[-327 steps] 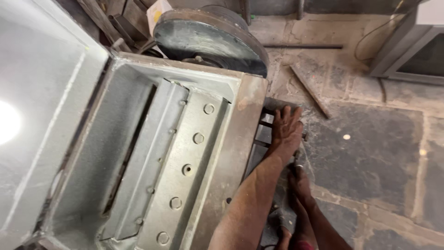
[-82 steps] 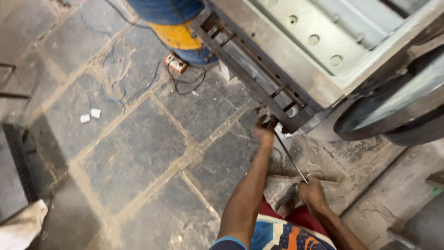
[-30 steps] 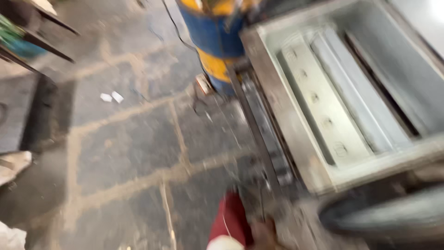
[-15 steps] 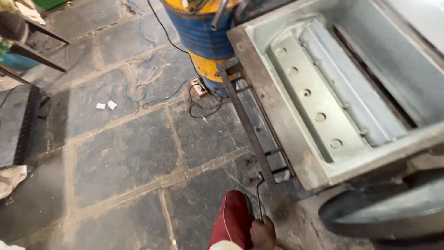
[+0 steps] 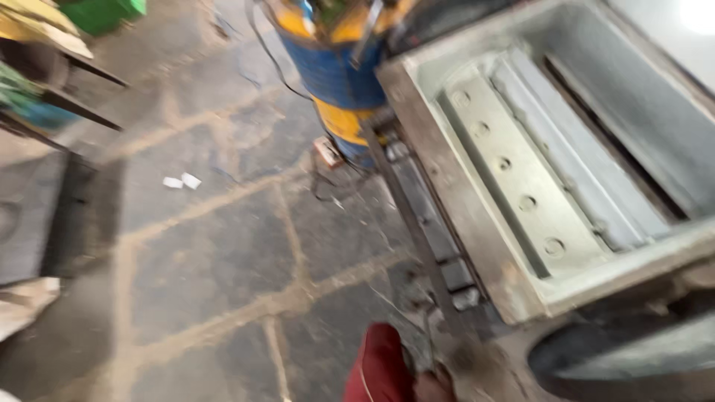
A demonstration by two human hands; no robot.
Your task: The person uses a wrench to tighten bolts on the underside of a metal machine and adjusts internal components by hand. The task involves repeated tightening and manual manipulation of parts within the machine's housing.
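The whole view is smeared by motion, so I read fine detail poorly. The largest thing is the floor of dark stone slabs with sandy joints; it gives wide open room across the left and centre. At the right the machine, an open grey metal box, runs off the top and right edges. Inside it I make out a long plate with a row of round holes, and a dark slot beyond it. Under its near corner a big dark wheel is cut off by the bottom and right edges.

A dark frame of bars runs along the machine's left side, close against it, from the drum down toward the bottom edge. The drum is blue and yellow, its top cut off; a cable trails from it over the floor. At the left edge stands a metal stand, partly out of view.

Two small white scraps lie well apart from everything.

At the bottom edge I see something red, cloth perhaps, and just beside it a blurred hand near the frame's lower end. I cannot tell which hand it is, or whether it is open or gripping anything. I see no second hand.
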